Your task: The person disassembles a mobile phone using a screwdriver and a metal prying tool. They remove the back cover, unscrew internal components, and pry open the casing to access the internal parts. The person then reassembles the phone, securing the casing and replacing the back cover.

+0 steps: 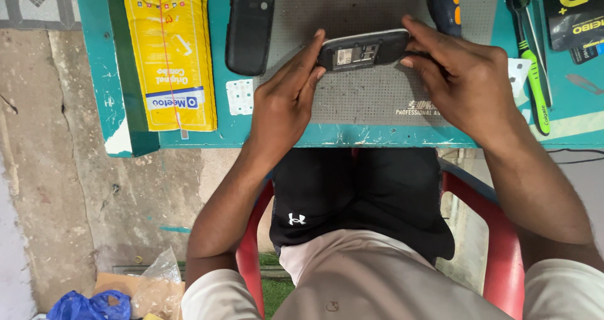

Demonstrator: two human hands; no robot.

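A small mobile phone (363, 49) with its back cover off shows its inner frame and slots. It is held over a grey work mat (365, 97). My left hand (286, 100) grips its left end with the fingertips. My right hand (462, 75) grips its right end, thumb below and fingers above. A black back cover (250, 31) lies flat on the teal table to the left of the mat.
A yellow packet (171, 59) lies at the table's (220, 134) left end. A small white keypad sheet (240, 97) sits by the mat. A blue-orange screwdriver (445, 5) and a green toothbrush (535, 75) lie to the right. I sit on a red chair (503, 244).
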